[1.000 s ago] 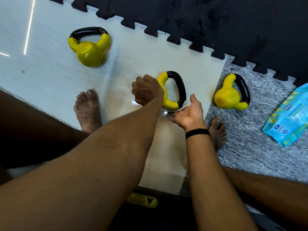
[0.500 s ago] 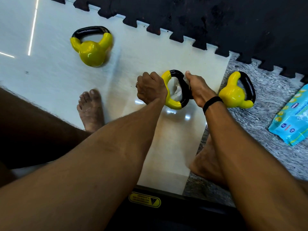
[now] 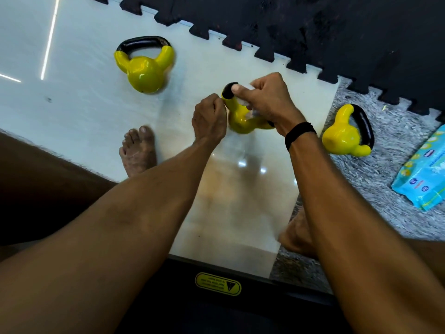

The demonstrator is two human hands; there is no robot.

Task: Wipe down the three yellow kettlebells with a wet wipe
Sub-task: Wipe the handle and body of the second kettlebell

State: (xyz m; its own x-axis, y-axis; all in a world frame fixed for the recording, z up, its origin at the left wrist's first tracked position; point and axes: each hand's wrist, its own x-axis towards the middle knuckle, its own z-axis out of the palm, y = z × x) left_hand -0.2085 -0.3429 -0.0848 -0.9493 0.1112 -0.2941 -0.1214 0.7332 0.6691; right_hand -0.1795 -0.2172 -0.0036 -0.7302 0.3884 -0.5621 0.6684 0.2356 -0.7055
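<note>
The middle kettlebell (image 3: pixel 237 118) is held on the white floor (image 3: pixel 84 112), handle pointed away. Its handle is gripped by the right hand (image 3: pixel 266 101) through a wipe (image 3: pixel 245 89); its near horn is clasped by the left hand (image 3: pixel 209 119). Bare floor lies leftward.

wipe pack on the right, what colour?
Light blue wipe pack with yellow and white print; head view, right edge.

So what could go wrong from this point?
The middle kettlebell is propped between the left hand and the right hand working the wet wipe. It could slip and drop near the bare foot. Wetness may also slick the glossy floor tile.
</note>
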